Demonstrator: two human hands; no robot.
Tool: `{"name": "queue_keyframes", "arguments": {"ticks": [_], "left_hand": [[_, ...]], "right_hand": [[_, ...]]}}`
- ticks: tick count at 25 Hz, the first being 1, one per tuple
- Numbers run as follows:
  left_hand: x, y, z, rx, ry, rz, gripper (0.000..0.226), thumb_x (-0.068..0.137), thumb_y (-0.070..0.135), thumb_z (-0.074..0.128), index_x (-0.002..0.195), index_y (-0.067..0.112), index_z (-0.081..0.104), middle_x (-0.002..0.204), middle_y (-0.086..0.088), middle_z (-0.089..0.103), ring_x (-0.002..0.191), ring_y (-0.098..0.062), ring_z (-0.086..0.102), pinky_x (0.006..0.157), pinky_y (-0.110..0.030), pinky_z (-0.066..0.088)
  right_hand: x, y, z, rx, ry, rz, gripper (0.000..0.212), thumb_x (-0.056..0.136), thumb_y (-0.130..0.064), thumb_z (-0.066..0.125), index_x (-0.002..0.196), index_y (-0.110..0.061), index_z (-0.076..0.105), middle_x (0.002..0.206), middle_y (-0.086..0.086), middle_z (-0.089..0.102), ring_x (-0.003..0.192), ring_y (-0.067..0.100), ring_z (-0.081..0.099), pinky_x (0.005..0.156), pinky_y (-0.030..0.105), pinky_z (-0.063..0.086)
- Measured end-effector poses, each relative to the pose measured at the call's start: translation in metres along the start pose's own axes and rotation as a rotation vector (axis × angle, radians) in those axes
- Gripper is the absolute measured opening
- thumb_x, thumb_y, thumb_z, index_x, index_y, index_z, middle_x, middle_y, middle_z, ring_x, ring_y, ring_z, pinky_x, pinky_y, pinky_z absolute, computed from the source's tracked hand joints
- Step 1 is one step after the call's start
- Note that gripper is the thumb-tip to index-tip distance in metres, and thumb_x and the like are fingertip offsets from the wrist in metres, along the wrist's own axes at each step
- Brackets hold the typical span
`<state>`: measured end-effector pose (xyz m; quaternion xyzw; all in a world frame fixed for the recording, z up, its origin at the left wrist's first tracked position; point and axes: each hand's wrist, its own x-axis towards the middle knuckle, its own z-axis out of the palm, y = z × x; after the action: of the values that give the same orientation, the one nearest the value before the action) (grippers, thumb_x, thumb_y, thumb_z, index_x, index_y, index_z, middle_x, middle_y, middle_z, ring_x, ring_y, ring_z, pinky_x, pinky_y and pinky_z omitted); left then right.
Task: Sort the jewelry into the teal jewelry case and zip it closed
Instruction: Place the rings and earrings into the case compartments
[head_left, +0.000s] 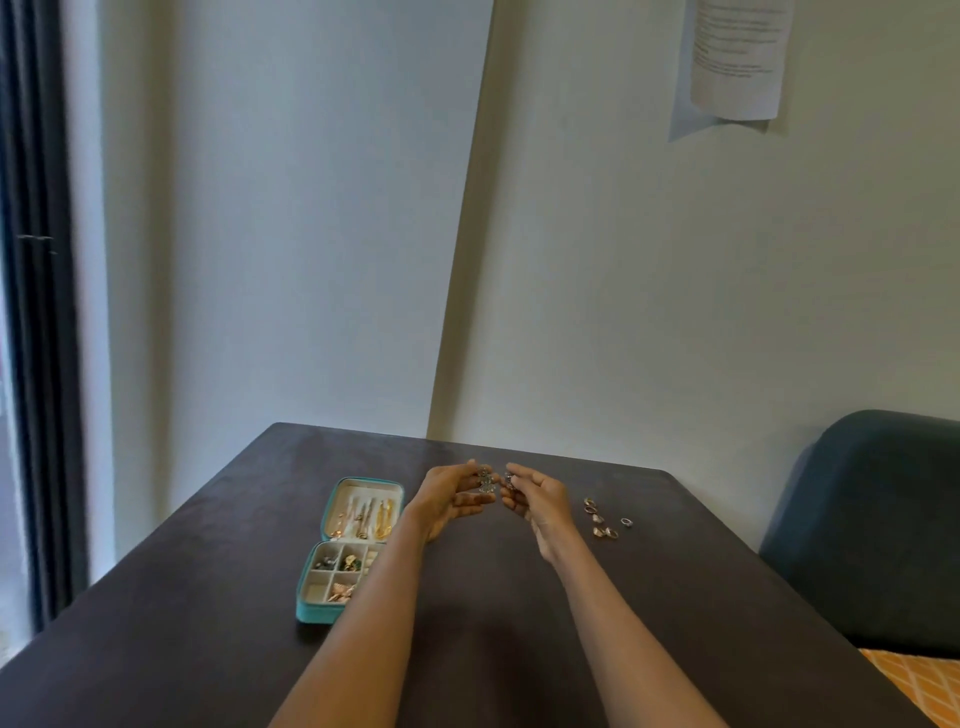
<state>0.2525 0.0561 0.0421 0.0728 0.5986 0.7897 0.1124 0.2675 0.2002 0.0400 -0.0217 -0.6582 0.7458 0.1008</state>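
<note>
The case (349, 551) lies open at lower left of centre on the tabletop (208, 597), several compartments already filled. Left hand (451, 501) and right hand (535, 501) each pinch an earring mid-frame; rings (602, 517) wait at right, zipping undone

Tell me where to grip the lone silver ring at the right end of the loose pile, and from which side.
Pinch the silver ring across its band, coming straight down from above. It lies apart from the other rings on the dark table, with bare surface around it. Both hands already hold pieces, so this is a judgement.
</note>
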Motion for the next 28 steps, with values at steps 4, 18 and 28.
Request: {"name": "queue_keyframes", "arguments": {"ticks": [4,18,28], "left_hand": [[-0.025,0.013,-0.031,-0.003,0.013,0.014,0.032,0.098,0.030,0.046,0.108,0.005,0.062,0.106,-0.013,0.069,0.095,-0.031,0.067,0.088,-0.040,0.052],[-0.102,0.009,-0.144,0.920,0.337,-0.161,0.010,0.079,0.015,0.071,0.071,0.008,0.069,0.072,-0.003,0.064,0.053,-0.007,0.044,0.044,-0.013,0.035],[-0.111,0.009,-0.137,1.309,0.408,-0.170,0.019,0.073,0.035,0.076,0.085,0.025,0.067,0.097,0.004,0.068,0.093,-0.014,0.062,0.078,-0.029,0.048]], "right_hand": [[-0.018,0.005,0.035,0.030,0.002,-0.041,0.019,0.093,-0.011,0.057,0.107,-0.001,0.064,0.084,0.008,0.067,0.071,0.012,0.061,0.062,0.018,0.053],[-0.069,0.067,0.146,-0.161,-0.068,0.079,0.009,0.087,-0.013,0.061,0.082,-0.019,0.065,0.088,0.006,0.071,0.074,0.015,0.065,0.071,0.032,0.056],[-0.082,0.061,0.145,-0.401,-0.187,0.000,0.008,0.085,-0.018,0.066,0.092,-0.018,0.069,0.092,-0.004,0.068,0.084,0.009,0.065,0.071,0.017,0.052]]}}
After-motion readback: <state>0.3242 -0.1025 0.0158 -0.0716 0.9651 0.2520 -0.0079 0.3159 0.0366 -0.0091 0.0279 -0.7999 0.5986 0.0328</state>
